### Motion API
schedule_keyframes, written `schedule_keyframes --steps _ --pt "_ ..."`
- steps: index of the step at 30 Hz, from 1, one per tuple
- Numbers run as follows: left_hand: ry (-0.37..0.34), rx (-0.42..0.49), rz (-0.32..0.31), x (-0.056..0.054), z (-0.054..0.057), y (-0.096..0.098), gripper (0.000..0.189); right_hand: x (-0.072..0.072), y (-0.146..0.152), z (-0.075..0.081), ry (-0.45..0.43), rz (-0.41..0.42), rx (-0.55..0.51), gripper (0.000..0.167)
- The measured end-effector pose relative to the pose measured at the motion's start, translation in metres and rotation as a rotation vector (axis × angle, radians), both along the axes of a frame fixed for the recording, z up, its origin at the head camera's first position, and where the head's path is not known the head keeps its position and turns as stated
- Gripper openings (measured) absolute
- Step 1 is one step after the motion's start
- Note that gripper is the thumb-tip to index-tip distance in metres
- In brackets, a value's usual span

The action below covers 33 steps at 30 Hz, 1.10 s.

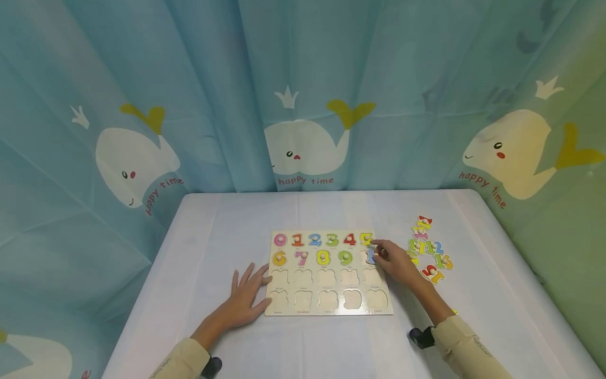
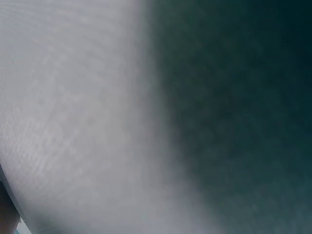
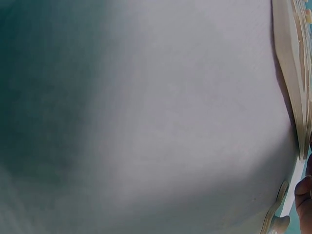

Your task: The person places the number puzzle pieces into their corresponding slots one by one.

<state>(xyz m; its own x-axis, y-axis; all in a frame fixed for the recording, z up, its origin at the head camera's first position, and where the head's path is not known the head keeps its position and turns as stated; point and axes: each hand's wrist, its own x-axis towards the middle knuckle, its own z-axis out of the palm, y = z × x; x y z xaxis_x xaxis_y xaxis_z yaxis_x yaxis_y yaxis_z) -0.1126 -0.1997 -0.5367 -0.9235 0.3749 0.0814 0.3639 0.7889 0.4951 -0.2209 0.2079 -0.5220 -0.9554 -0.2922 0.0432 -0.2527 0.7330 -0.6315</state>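
Note:
A wooden number puzzle board [image 1: 314,289] lies flat on the table, with colourful pieces 0 to 9 in its upper two rows. My right hand [image 1: 400,261] pinches a blue number piece [image 1: 370,256] over the last recess of the second row. A 1 shows on this piece; the fingers hide the rest. Along the board's left edge, my left hand [image 1: 243,301] rests with fingers spread, thumb and fingertips at the rim. In the right wrist view, the board's side [image 3: 287,63] and my right fingers [image 3: 304,195] appear at the right edge.
Several loose number pieces [image 1: 432,247] lie in a cluster right of the board, partly behind my right hand. One yellow piece [image 1: 455,311] peeks out beside the right sleeve. The board's lower two rows have bare recesses. A whale-print curtain [image 1: 303,79] hangs behind the white table [image 1: 227,221].

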Motion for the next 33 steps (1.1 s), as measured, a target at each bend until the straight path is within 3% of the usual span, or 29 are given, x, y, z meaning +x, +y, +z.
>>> schedule_keyframes --steps 16,25,33 --pt "-0.011 -0.013 0.007 -0.0019 -0.0022 -0.0006 0.051 -0.0043 -0.0039 -0.0025 0.016 0.013 -0.015 0.04" --pt "-0.016 -0.012 0.015 -0.0012 -0.0007 0.0 0.055 -0.0046 -0.0053 -0.004 0.07 0.041 -0.033 0.038" --pt "-0.029 -0.02 0.015 -0.001 0.0 0.0001 0.055 -0.0045 -0.0062 -0.0062 0.049 0.042 -0.031 0.039"
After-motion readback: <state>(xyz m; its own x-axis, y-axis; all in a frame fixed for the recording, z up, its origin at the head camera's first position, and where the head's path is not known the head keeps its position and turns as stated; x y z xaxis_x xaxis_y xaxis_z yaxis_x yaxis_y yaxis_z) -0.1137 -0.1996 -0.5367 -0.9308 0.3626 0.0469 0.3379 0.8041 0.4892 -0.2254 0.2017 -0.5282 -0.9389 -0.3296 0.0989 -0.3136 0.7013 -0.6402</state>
